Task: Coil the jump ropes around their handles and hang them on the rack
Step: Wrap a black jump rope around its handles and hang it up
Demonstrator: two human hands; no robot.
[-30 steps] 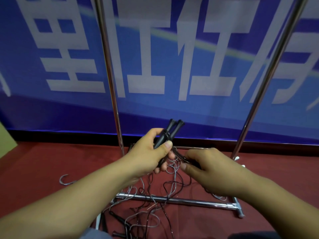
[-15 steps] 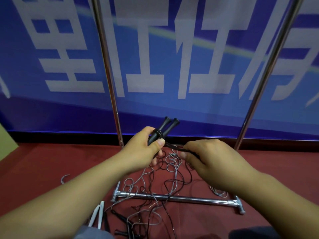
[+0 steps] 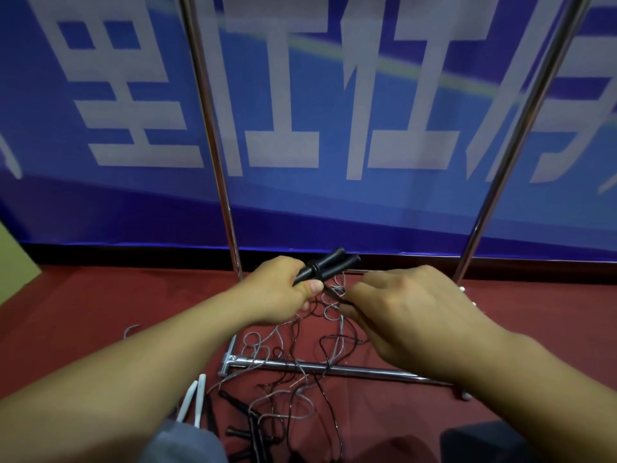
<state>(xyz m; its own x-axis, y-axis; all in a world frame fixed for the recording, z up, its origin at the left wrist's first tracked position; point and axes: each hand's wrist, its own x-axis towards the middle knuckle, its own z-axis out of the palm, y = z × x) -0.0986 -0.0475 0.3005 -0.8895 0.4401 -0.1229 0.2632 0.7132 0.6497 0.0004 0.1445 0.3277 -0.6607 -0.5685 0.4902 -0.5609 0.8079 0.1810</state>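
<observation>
Head view: we note the left hand clamped around a pair of black handles held together, thumb pressed along them, in front of the rack. The right hand pinches the black rope just beside the handles. Below, loose ropes lie tangled over the rack's base bar on the red floor. In our judgement, the trailing rope may snag in that tangle or drag other ropes up; slack tension would let wraps slip off.
</observation>
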